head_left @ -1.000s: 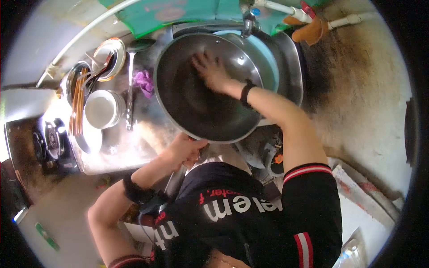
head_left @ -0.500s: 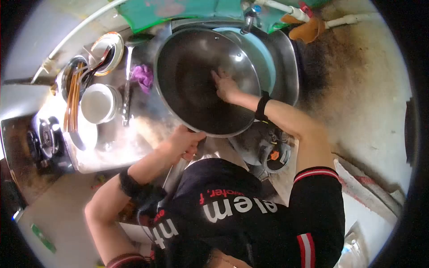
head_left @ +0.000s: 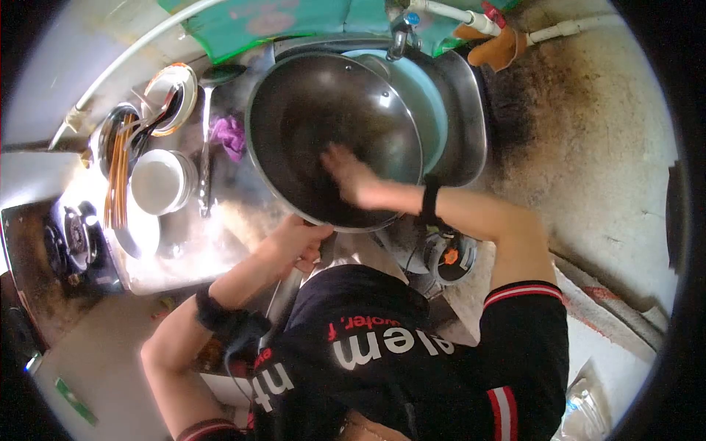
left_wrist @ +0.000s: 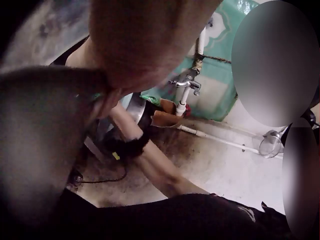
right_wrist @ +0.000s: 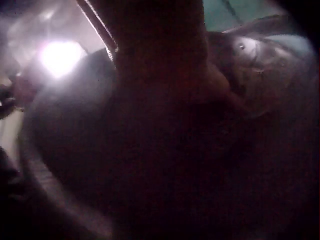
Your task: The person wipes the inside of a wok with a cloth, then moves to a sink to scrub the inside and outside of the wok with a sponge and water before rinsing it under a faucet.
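A large dark wok [head_left: 294, 125] is tilted over the sink, its inside facing up toward the head camera. My left hand [head_left: 298, 244] grips it at the near edge, thumb along the rim and fingers curled below. Inside the bowl is my right hand [head_left: 354, 178], fingers straight and somewhat blurred, over the wok's lower surface. In the left wrist view my left hand [left_wrist: 140, 45] looms large, and the right forearm [left_wrist: 155, 160] reaches past it. The right wrist view is very dark, with the wok's inside [right_wrist: 150, 175] filling most of it.
A light blue basin [head_left: 434, 110] sits in the steel sink [head_left: 471, 125] behind the wok, under a faucet [head_left: 399, 37]. Left of it on the counter are a purple cloth [head_left: 229, 137], a long-handled ladle [head_left: 205, 147], stacked white bowls [head_left: 158, 182], and several chopsticks [head_left: 118, 176].
My right hand has moved within the wok from its upper middle down toward the near rim, fingers spreading flat again after bending. The left hand keeps its hold on the rim.
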Motion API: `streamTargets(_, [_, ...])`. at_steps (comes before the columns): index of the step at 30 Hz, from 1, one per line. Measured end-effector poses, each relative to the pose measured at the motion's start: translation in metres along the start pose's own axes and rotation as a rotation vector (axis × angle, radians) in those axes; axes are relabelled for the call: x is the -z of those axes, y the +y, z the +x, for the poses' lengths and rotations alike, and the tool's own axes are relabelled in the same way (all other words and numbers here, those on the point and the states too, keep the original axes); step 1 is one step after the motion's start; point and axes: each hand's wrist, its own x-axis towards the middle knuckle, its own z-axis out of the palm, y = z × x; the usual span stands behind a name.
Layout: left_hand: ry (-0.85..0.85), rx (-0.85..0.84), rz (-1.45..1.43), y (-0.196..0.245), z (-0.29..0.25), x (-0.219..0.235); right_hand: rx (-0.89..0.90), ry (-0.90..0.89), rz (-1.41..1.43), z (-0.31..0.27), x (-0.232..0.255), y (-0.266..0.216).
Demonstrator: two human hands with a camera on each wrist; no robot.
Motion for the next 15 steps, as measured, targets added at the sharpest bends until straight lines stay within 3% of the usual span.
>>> streamTargets(2, [0.029,-0.009,-0.004,-0.001,-0.001,-0.001,-0.094,0.163,-0.012,0.035,-0.001,0.051])
streamTargets(4, [0.041,-0.017,0.0,0.001,-0.001,-0.001,-0.149,0.229,-0.031,0.041,0.006,0.054])
streamTargets(6, [-0.005,-0.011,-0.01,0.004,-0.003,0.0,0.038,0.064,-0.115,0.018,-0.013,0.027])
streamTargets(7, [-0.044,-0.002,-0.018,0.006,-0.004,0.001,0.044,0.012,0.031,0.001,-0.022,0.01])
streamTargets(8, [-0.041,0.004,-0.018,0.005,-0.005,0.001,0.011,-0.134,0.015,-0.011,0.0,-0.007])
streamTargets(12, [0.009,-0.025,0.026,0.008,-0.009,-0.005,-0.137,0.117,0.106,0.035,0.015,0.052])
streamTargets(14, [0.046,-0.041,0.021,0.008,-0.011,-0.004,-0.119,0.064,-0.022,0.045,0.008,0.044])
streamTargets(15, [0.017,-0.011,0.004,0.008,-0.008,-0.002,-0.021,0.049,-0.003,0.031,0.0,0.034])
